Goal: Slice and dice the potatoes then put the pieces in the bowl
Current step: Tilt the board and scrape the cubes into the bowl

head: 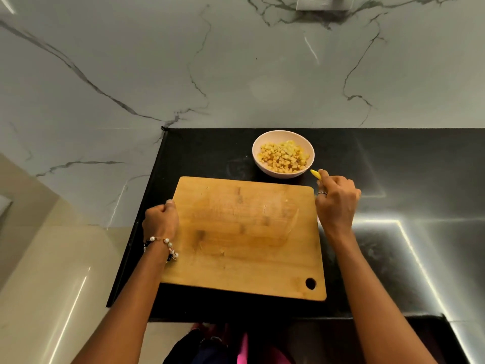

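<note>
Single head-worn wide-angle view; looks forward and steeply down from above the counter (393, 158); close range; wall (236, 61) fills upper frame.

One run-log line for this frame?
board: bare | bowl: diced potato | left hand: grips board edge | right hand: holds knife over bowl

Black countertop (393, 158), marble-veined wall (131, 61), white wall socket (324, 2) at top edge.

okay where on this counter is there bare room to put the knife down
Bare black counter lies right of the bowl, behind your right hand. Another patch sits left of the bowl, behind the cutting board, whose top is bare too. Crowded: the strip between bowl and board, where the knife is.
</note>
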The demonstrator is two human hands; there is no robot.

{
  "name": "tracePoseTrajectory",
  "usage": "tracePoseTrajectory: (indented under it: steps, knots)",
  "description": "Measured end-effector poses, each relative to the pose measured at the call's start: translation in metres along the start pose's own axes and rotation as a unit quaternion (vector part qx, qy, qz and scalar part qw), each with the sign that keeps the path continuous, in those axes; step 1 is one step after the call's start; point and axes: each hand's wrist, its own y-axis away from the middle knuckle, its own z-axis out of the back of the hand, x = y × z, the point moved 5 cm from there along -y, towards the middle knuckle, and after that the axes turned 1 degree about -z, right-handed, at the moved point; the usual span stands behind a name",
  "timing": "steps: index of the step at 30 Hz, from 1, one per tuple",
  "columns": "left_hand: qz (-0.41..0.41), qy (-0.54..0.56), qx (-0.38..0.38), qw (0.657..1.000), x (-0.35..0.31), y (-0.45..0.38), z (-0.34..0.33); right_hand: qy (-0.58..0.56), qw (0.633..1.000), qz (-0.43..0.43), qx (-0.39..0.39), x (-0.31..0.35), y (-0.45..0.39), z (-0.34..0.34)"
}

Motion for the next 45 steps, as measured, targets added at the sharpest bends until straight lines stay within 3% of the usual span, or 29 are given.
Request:
tracePoseTrajectory:
  steps: [10, 20, 23, 25, 27, 30, 33, 45]
  knots:
    - [0.024, -0.05, 0.008, 0.998, 0.016, 0.022, -0.009, 0.01, 0.999, -0.034, 0.001, 0.006, 0.018, 0.008]
    - [-0.074, -0.198, -0.019, 0.977, -0.028, 0.024, -0.016, 0.048, 0.998, -0.024, 0.011, 0.006, 0.015, 0.008]
    - [-0.173, -0.229, -0.03, 0.957, -0.065, 0.032, -0.025, 0.061, 0.998, -0.012, 0.004, 0.008, 0.011, 0.007]
    - [-0.342, -0.197, -0.006, 0.919, -0.104, 0.045, -0.046, 0.077, 0.997, -0.004, -0.003, 0.011, 0.008, 0.006]
    - [-0.498, -0.218, 0.041, 0.838, -0.137, 0.067, -0.077, 0.091, 0.996, 0.008, -0.01, 0.016, 0.006, 0.005]
    - [-0.585, -0.318, 0.111, 0.738, -0.167, 0.09, -0.129, 0.111, 0.993, 0.029, -0.028, 0.021, 0.0, 0.006]
    - [-0.584, -0.379, 0.142, 0.704, -0.176, 0.09, -0.165, 0.117, 0.991, 0.05, -0.039, 0.022, -0.003, 0.006]
    - [-0.522, -0.423, 0.147, 0.726, -0.197, 0.031, -0.197, 0.099, 0.993, 0.014, -0.059, -0.004, -0.016, 0.005]
